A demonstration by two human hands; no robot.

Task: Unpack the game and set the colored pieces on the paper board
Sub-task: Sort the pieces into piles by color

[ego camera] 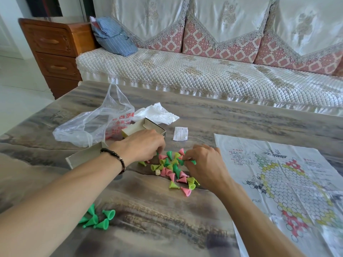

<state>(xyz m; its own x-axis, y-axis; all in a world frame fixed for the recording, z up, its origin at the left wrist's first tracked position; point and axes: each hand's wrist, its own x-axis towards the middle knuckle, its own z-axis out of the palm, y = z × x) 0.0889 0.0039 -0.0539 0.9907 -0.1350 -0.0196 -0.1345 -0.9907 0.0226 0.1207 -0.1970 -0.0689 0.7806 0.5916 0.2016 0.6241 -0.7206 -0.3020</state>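
Green cones [96, 218], a few already sorted out, lie at lower left of the frame. Mid-frame, mixed pile [173, 168] of pink, yellow and green pieces on the table [241, 115]. Left hand [143, 145] curls its fingertips into the pile; right hand [202, 160] pinches green pieces. Box [148, 127] emptied. Paper board [282, 182] unfolded at right, nothing on it yet: sorting under way, placing all to come.
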